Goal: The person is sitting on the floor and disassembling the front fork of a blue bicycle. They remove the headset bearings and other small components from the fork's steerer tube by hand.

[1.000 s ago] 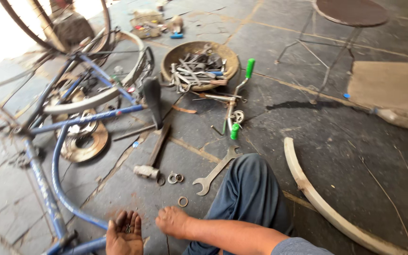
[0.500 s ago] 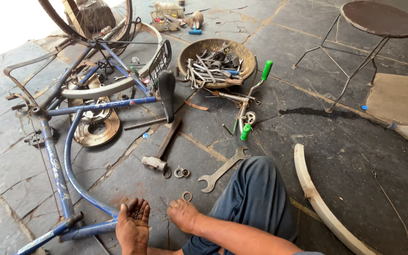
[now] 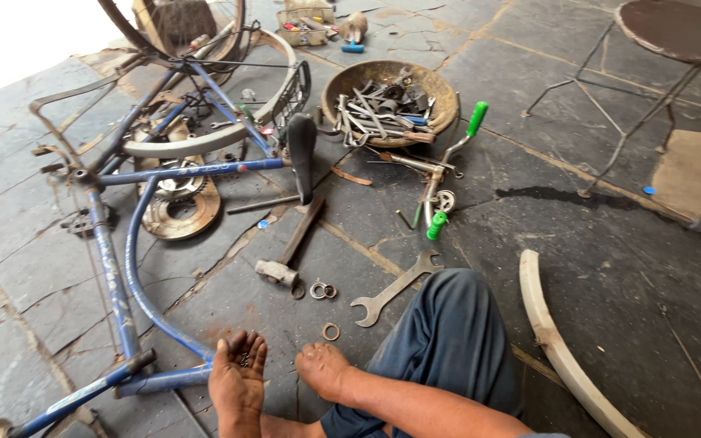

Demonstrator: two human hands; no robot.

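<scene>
My left hand (image 3: pixel 237 381) is palm up and cupped at the bottom of the view, with a few small dark metal bits lying in the palm. My right hand (image 3: pixel 322 369) rests beside it on the stone floor, fingers curled under, and nothing shows in it. A metal ring (image 3: pixel 331 331) lies just beyond the right hand. Two more rings (image 3: pixel 323 289) sit by the head of a hammer (image 3: pixel 285 259). An open-ended spanner (image 3: pixel 395 288) lies next to my knee in blue trousers (image 3: pixel 448 341).
A stripped blue bicycle frame (image 3: pixel 115 268) lies on the left with a chainwheel (image 3: pixel 176 203) and black saddle (image 3: pixel 302 154). Behind stand a metal bowl (image 3: pixel 440 89) of tools, handlebars with green grips (image 3: pixel 452 170), a round stool (image 3: pixel 675 32) and a curved mudguard (image 3: pixel 553 341).
The view has shifted, so more of the far floor shows. Both hands keep their pose and place relative to the hammer and rings.
</scene>
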